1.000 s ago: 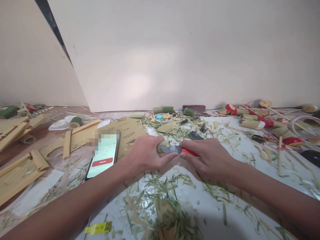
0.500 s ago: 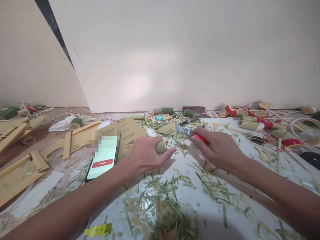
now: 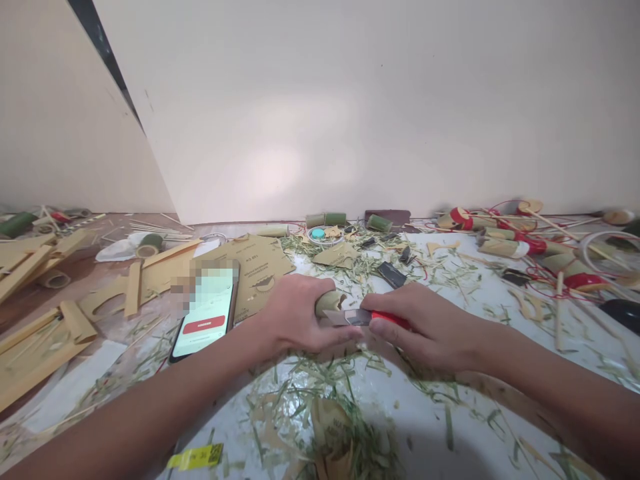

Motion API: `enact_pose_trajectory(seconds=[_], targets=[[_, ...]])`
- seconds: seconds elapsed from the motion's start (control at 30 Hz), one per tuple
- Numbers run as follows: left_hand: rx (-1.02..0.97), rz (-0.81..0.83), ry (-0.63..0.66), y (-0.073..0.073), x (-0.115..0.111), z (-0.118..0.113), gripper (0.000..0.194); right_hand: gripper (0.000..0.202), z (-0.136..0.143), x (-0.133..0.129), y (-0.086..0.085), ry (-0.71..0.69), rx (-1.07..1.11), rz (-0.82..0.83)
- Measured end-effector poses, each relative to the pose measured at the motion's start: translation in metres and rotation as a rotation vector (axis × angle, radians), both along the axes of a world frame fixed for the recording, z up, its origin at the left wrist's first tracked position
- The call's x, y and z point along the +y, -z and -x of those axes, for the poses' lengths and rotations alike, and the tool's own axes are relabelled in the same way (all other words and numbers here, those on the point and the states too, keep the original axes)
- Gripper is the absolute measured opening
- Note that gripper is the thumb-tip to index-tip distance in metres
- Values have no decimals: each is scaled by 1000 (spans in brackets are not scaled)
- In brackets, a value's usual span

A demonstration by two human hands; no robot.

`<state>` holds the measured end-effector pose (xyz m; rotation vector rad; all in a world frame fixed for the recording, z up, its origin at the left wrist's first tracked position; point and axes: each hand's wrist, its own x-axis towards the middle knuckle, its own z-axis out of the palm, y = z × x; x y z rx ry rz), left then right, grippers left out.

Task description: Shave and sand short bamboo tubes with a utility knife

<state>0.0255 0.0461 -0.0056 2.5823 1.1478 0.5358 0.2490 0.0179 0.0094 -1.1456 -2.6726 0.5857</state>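
My left hand wraps round a short piece of bamboo, its notched open end pointing right. In my right hand is a utility knife with a red handle, its blade pointing left. The blade lies along the near side of the bamboo, close above my left thumb; whether it bites into the wall I cannot tell. Green and pale shavings are scattered on the white surface below both hands.
A phone lies left of my left hand, on brown sandpaper. Bamboo pieces with red string are heaped at the right. Cut cardboard lies at the left. A pale board stands upright behind.
My right hand has brought the knife down and left, from above the surface to the bamboo. My left hand still grips the bamboo, now turned slightly, with the thumb a little lower.
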Motion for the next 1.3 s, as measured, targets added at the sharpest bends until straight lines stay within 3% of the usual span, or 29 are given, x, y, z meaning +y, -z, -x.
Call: enact_pose_trajectory(seconds=[0.43,0.8,0.87,0.97,1.07,1.2,1.3], targets=[[-39,-42,55,1,-1,1,44,35,4,-5,-5,12,-34,-68],[-22,-55,-30,-4,-3,-2,45,39,5,-2,1,120,-27,-240],[-39,-39,-75,-3,-2,-2,45,38,3,0,4,171,-32,-301],[-61,-21,-164,-2,0,-1,45,36,-6,7,4,375,-97,-397],[-20,-35,-179,-1,0,0,48,37,-18,12,-2,501,-63,-375],[25,-35,-126,-2,1,1,52,38,-20,10,-9,313,65,-186],[29,-21,-61,-3,1,1,53,34,-13,3,-8,146,3,-118]])
